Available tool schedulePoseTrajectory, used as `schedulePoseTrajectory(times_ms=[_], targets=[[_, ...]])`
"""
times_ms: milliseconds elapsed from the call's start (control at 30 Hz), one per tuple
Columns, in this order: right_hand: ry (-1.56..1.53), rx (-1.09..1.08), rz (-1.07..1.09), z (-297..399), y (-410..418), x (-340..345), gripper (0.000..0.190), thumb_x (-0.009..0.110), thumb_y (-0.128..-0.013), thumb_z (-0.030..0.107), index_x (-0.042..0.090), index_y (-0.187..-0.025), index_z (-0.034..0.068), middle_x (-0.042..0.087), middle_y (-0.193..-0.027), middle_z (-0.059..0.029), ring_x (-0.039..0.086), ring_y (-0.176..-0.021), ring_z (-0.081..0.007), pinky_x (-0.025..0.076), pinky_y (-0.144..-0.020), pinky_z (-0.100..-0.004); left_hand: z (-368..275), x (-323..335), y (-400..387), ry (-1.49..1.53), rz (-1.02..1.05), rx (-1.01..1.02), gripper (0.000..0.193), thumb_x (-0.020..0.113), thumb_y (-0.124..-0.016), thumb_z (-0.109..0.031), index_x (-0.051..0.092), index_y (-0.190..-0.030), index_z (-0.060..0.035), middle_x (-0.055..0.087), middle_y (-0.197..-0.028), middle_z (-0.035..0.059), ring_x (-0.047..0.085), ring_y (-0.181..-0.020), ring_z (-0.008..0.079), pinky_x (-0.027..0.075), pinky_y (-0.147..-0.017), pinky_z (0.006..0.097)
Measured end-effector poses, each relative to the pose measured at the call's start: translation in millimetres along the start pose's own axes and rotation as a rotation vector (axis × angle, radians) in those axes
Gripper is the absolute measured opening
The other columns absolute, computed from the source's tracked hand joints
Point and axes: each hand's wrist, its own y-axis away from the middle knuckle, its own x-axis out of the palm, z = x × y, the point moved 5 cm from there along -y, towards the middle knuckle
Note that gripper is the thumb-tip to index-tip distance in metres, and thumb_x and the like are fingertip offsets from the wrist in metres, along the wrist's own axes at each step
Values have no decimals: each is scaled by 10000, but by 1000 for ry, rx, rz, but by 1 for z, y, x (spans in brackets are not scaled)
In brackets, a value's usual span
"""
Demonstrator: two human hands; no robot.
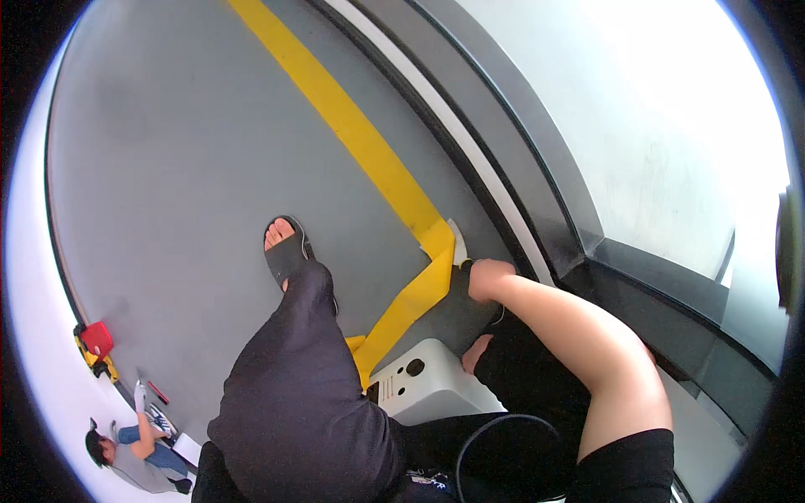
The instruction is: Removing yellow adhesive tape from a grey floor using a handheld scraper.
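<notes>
My right hand [492, 278] is closed around the dark handle of a scraper [458, 244] with a wide pale blade. The blade meets the grey floor at the edge of a yellow floor tape [352, 132]. From that spot a loose strip of the tape [412, 292] is folded back and runs twisted towards me, lifted off the floor. My left hand is out of view; the strip's near end passes behind my knee beside a white plastic appliance or box [434, 383] with round dark holes.
A glass wall with a dark metal frame [660, 283] stands at the right. At the lower left a person [141, 453] in a cap and gloves crouches near a red tool [158, 392] and a red and yellow object [96, 342] by the wall.
</notes>
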Motion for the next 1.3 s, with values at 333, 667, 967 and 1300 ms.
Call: schedulePoseTrajectory(times_ms=[333, 667, 967, 1300], targets=[[-101, -76, -201, 6, -9, 8, 279, 637, -734, 128, 691, -945, -47, 684, -1032, -206, 687, -923, -321, 537, -802, -421, -181, -11, 15, -269, 89, 752, 447, 692, -758, -264, 527, -1127, -73, 485, -1202, 179, 453, -1155, 380, 372, -969, 508], [-456, -156, 192, 37, 13, 28, 378, 642, -830, 317, 625, -824, -60, 622, -626, -114, 610, -497, -224, 499, -454, -341, -237, -21, -4, -354, 196, 901, 660, 753, -708, -287, 507, -1308, -164, 350, -1431, 181, 438, -1197, 375, 326, -1049, 512], [-122, -57, 134, 16, 0, 33, 380, 613, -811, 283, 673, -1036, -17, 671, -1070, -204, 666, -980, -306, 518, -858, -407, -191, 0, -16, -630, 148, 1112, 259, 518, -819, -142, 641, -1046, -133, 557, -1213, 104, 522, -1039, 305, 430, -907, 424], [-355, -122, 10, 32, 6, 40, 425, 608, -818, 336, 648, -844, -86, 667, -758, -221, 683, -668, -306, 542, -673, -402, -176, -9, -39, -667, 177, 603, 289, 707, -713, -274, 599, -915, -96, 633, -911, 82, 560, -932, 265, 415, -773, 409]])
